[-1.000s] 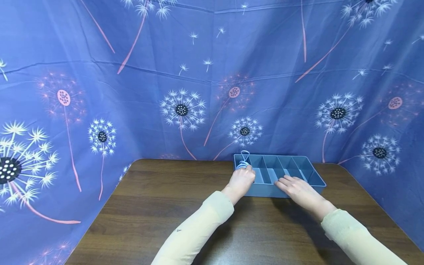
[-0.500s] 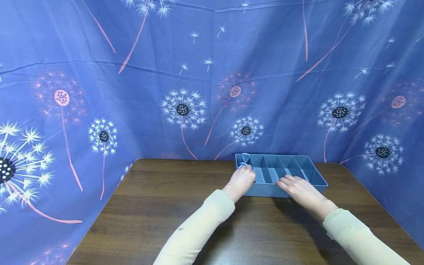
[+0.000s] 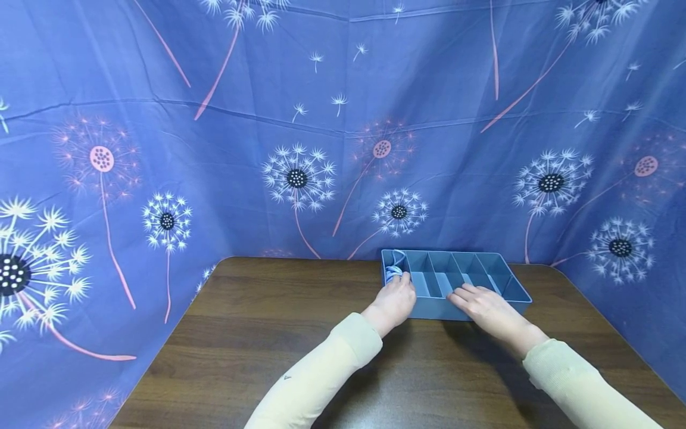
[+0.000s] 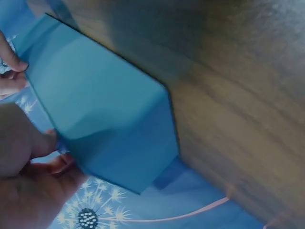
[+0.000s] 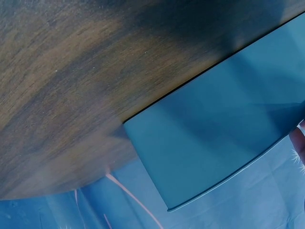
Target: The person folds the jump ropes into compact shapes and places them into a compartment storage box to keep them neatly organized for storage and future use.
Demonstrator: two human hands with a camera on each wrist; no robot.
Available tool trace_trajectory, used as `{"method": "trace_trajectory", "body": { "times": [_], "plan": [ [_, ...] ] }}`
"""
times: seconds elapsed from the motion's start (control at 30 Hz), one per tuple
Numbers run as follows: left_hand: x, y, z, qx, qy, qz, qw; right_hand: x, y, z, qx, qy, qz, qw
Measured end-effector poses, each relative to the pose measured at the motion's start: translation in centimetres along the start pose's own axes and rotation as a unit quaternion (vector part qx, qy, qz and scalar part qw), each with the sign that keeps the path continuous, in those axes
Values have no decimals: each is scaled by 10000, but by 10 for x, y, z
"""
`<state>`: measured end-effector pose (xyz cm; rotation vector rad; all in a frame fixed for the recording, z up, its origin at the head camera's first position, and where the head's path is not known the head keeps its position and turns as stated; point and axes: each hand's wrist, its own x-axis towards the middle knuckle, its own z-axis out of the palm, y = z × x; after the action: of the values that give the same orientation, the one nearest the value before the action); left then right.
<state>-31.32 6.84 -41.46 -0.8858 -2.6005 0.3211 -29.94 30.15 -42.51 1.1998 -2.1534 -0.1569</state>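
A long blue-grey organizer box (image 3: 439,308) with divided compartments stands near the back of the table. In its leftmost compartment lies a light blue coiled cord (image 3: 393,272), partly hidden by my fingers. My left hand (image 3: 393,302) reaches over the front rim there with thumb and fingers close together; a bit of blue shows between them in the left wrist view, where the hand (image 4: 33,176) is beside the box wall (image 4: 100,90). Farther right, my right hand (image 3: 485,310) grips the front rim, fingers over the edge. Only fingertips (image 5: 299,140) show in the right wrist view.
The brown wooden table (image 3: 257,333) extends left and in front of the box. A blue dandelion-print cloth (image 3: 225,179) hangs close behind the box and along the sides. The other compartments (image 3: 445,280) are separated by thin upright dividers.
The cord's upright loop has sunk down into the leftmost compartment. My left hand has lowered and drawn slightly back toward the front rim. The right hand stays in place on the rim.
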Motion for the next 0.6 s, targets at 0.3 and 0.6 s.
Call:
{"method": "trace_trajectory", "body": {
  "times": [0.3,0.6],
  "plan": [
    [2,0,2,-289,690,-4,9972,0,0,-1,-36,-12,40,10000],
    [2,-2,1,328,672,645,9951,0,0,1,-95,-25,2,10000]
  ]
}}
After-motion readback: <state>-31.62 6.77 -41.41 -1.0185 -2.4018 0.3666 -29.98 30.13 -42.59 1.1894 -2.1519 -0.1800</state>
